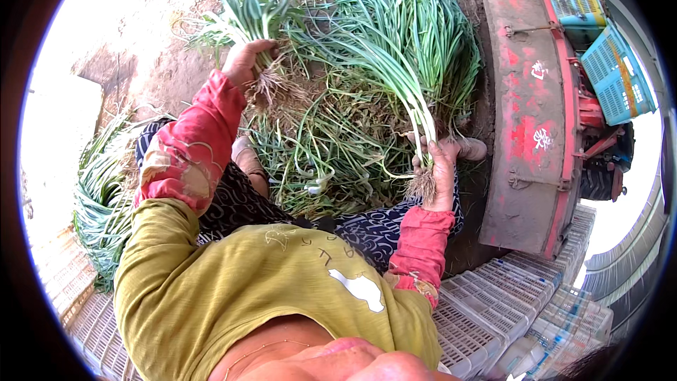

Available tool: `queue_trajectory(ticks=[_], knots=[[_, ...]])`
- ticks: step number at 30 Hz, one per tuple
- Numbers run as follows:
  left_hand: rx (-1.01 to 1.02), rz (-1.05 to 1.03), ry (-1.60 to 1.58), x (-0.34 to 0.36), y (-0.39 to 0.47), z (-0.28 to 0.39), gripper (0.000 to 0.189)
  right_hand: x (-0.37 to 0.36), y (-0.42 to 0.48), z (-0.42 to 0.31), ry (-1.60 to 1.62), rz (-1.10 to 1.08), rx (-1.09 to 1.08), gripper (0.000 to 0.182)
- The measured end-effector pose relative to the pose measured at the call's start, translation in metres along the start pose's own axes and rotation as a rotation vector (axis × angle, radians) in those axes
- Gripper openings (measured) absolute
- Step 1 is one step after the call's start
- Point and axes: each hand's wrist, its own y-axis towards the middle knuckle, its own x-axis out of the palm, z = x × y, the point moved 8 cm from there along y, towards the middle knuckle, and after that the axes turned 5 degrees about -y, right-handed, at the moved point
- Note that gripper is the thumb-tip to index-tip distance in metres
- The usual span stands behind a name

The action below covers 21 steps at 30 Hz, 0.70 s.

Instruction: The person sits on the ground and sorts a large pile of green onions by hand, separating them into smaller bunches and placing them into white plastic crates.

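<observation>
My left hand point(247, 61) is closed round a bunch of green leafy stalks with roots point(254, 13), its leaves pointing up and its tangled roots hanging below the fingers. On the right, my right hand point(440, 169) grips the pale lower stems of several long scallions point(407, 84) just above their roots; their green leaves lean up and to the left. Behind these leaves lies a big heap of scallions point(423, 26) on the ground. Loose leaves and stripped trimmings point(328, 169) cover the ground between my feet.
Another pile of scallions point(103, 206) lies beyond my left leg. To the right stands a muddy red metal machine panel point(529, 116), with blue plastic crates point(619, 76) behind it. White plastic crates point(486, 296) are stacked at lower right, and more point(100, 328) stand at lower left.
</observation>
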Motion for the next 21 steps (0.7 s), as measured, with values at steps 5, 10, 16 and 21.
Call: queue_trajectory(ticks=[5,10,16,21], knots=[[0.015,0.133,0.152,-0.020,0.004,0.005,0.012,-0.006,-0.020,-0.039,-0.070,0.116,-0.186,0.022],[-0.085,0.014,0.317,-0.001,-0.006,-0.032,0.014,0.050,-0.016,-0.031,-0.225,0.027,-0.338,0.023],[-0.164,-0.357,0.170,0.051,-0.039,-0.056,0.024,0.150,-0.015,0.018,-1.135,0.067,-0.860,0.025],[-0.143,-0.345,0.233,0.051,-0.047,-0.042,0.028,0.182,-0.022,0.045,-1.343,-0.007,-1.018,0.040]])
